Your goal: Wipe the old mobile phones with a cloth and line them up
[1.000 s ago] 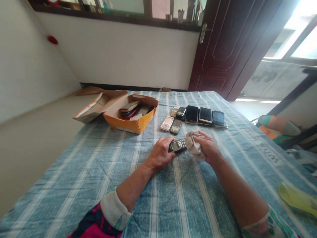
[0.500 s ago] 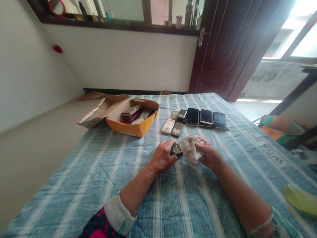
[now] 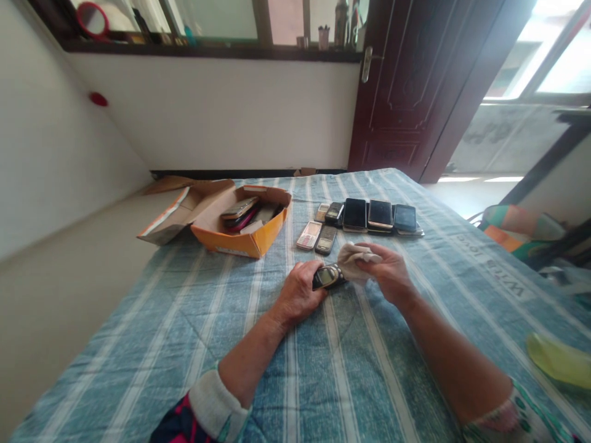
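Note:
My left hand [image 3: 300,293] is closed around one end of a dark mobile phone [image 3: 327,277] with a small screen and a keypad. The phone lies sideways just above or on the striped cloth; I cannot tell which. A crumpled whitish cloth [image 3: 354,261] is bunched in my right hand [image 3: 390,274], at the phone's keypad end. The cloth hides that end in part. Just beyond my hands lie a white keypad phone [image 3: 309,235] and a dark keypad phone [image 3: 326,240].
An open orange cardboard box [image 3: 240,242] holding several phones stands at the left. Behind my right hand are more phones, among them a black touchscreen phone [image 3: 355,215]. A blue striped cover [image 3: 194,344] spreads beneath everything. A yellow-green item [image 3: 558,357] lies at the right.
My right hand has lifted the cloth slightly up and back, baring more of the phone's keypad. My left hand keeps its hold on the phone. The view has shifted a little.

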Available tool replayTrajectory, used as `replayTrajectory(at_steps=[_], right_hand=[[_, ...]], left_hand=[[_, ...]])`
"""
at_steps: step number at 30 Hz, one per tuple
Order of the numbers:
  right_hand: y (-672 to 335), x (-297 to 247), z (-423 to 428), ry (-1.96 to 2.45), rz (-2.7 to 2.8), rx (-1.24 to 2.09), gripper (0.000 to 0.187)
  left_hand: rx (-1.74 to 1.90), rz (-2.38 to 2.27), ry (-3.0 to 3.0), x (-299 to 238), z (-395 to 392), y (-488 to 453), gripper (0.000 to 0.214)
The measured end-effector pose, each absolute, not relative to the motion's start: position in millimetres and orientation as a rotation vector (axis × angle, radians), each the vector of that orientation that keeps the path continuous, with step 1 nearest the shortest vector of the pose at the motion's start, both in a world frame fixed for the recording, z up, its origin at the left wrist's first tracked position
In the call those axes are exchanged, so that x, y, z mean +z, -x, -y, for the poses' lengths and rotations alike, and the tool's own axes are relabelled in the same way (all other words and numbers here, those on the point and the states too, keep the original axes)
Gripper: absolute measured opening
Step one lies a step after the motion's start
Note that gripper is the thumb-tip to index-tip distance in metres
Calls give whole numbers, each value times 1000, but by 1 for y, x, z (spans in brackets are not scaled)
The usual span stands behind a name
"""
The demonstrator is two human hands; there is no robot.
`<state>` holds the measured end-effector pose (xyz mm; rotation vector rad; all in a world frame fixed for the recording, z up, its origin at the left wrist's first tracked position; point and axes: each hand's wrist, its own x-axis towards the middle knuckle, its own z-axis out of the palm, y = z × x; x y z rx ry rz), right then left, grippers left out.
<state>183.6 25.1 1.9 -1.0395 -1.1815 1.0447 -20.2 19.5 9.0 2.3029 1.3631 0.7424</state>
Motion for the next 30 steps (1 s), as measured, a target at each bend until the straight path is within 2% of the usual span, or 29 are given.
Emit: replayTrajectory(at_steps=[4, 9, 14, 18, 30], right_hand=[[-183, -6, -25, 1154, 1580, 635, 21], [-181, -1, -17, 1230, 2045, 351, 17], [-182, 9, -10, 1277, 2226, 262, 26], [-182, 6, -12, 1242, 2253, 237, 21], [-182, -3, -17, 1077, 2307, 131, 25]], left_hand=[[738, -1368, -2321, 8, -20, 21, 32], [769, -1357, -2338, 4, -21, 21, 33], [771, -1350, -2341, 3, -21, 21, 32], [778, -1336, -2335, 2, -21, 22, 32], [760, -1334, -2313, 3, -21, 22, 31]])
